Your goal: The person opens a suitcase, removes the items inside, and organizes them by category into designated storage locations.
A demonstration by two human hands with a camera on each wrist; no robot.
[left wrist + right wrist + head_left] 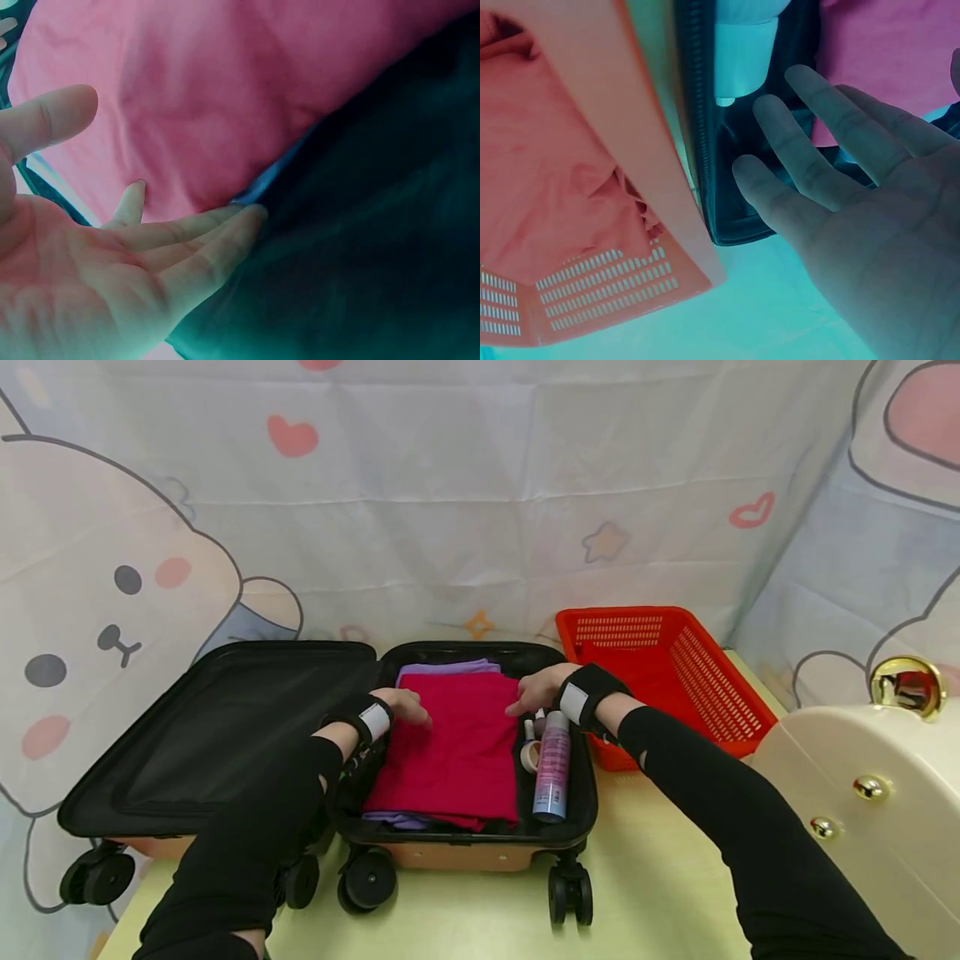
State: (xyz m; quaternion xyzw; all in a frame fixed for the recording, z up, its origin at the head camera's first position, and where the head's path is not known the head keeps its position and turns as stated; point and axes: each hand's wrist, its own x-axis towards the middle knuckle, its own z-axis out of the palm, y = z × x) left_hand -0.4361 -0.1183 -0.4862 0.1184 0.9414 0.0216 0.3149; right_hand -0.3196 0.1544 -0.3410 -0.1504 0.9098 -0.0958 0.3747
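A folded red garment (457,752) lies over purple cloth (450,667) inside the right half of a black-lined suitcase (465,837). My left hand (405,704) is at the garment's left side; in the left wrist view its fingers (202,259) are extended and touch the cloth's edge, with the thumb apart. My right hand (538,688) is near the garment's upper right side, and the right wrist view shows its fingers (802,154) spread, holding nothing. Below it, along the suitcase's right side, lie a pink-and-blue spray can (552,768), small bottles (529,730) and a round whitish container (530,757).
The suitcase's other half (247,727) lies opened out at the left. A red plastic basket (723,710) stands against the suitcase's right, with red cloth (547,165) in it. A cream case with gold fittings (862,768) is at the far right. Wheels (367,878) face the front.
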